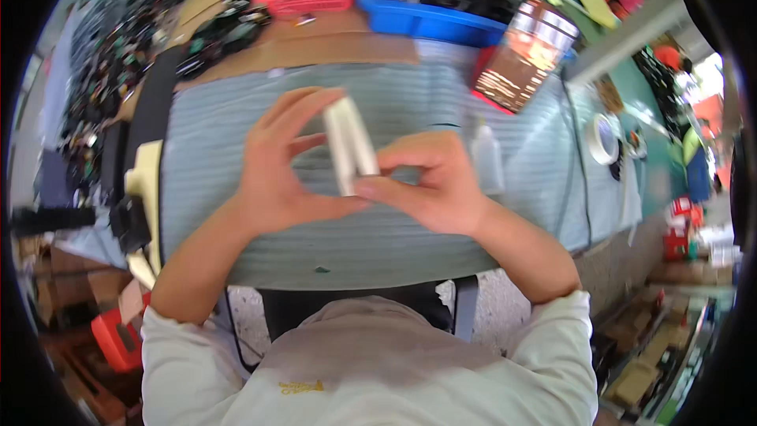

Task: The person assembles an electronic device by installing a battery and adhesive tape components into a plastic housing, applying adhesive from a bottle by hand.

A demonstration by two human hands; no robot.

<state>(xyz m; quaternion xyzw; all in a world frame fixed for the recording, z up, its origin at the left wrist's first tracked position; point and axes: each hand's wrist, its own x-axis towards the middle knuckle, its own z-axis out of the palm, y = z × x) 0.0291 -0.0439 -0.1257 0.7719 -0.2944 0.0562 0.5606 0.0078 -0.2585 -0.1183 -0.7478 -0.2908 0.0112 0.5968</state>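
Over the table covered with a grey-blue cloth (378,244), a flat white piece (341,146) with a lengthwise slot or gap is held up on its edge. It is blurred, and I cannot tell its exact kind. My left hand (276,162) grips it, fingers at the far end and thumb near the lower end. At the lower right corner, my right hand (441,177) pinches it between thumb and forefinger. Just right of that hand stands a translucent white bottle (487,159).
A blue crate (434,22) and a pink basket (307,1) hold dark parts at the back. A lit screen (527,55) leans at the back right, its cable crossing the table. A white tape roll (603,140) lies right. Dark parts (102,71) are heaped left.
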